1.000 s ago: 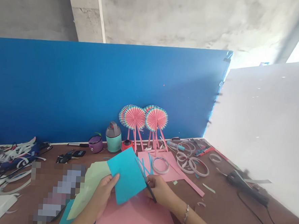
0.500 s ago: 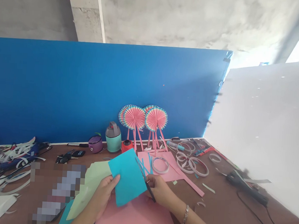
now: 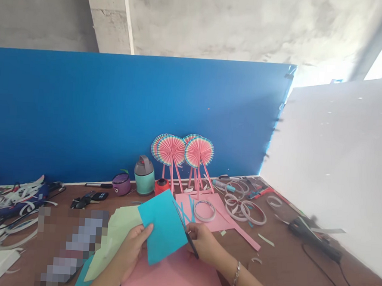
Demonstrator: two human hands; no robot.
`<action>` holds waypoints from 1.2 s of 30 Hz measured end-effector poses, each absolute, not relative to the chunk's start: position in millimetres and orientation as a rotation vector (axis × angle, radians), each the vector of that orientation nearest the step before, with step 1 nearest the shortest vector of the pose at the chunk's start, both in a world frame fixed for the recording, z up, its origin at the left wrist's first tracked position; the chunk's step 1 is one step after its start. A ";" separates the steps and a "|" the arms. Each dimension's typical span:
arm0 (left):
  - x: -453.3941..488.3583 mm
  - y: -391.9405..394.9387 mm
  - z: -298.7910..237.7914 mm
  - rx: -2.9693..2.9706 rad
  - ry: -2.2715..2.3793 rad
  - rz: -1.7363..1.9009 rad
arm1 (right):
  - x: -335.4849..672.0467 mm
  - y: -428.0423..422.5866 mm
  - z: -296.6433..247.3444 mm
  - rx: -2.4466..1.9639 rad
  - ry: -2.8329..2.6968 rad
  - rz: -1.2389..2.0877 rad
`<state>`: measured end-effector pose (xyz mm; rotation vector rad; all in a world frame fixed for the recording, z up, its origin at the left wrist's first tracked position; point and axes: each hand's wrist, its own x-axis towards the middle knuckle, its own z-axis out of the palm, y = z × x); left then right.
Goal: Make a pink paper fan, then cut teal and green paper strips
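Observation:
A turquoise sheet of paper [image 3: 163,230] is raised above the table, pinched at its left edge between the thumb and fingers of my left hand [image 3: 136,243]. My right hand [image 3: 204,241] grips a pair of dark scissors [image 3: 191,245], whose blades lie along the sheet's right edge. Thin blue paper strips [image 3: 183,213] lie just beyond the scissors on a pink sheet [image 3: 221,205]. Below my hands is a larger pink sheet [image 3: 176,276]. Pale green paper [image 3: 116,229] lies to the left, partly under my left forearm.
Round pink paper fans [image 3: 171,150] stand against the blue partition [image 3: 115,112]. A turquoise flask [image 3: 144,179], a purple pot [image 3: 121,184] and a red object [image 3: 161,185] are beside them. Tape rolls [image 3: 253,213] and a corded black tool [image 3: 316,239] lie to the right.

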<state>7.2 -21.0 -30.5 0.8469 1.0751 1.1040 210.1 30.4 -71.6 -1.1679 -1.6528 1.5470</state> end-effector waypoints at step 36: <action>10.4 -23.3 -28.1 0.782 1.084 1.058 | 207.4 34.6 -77.5 -1.136 -1.575 1.570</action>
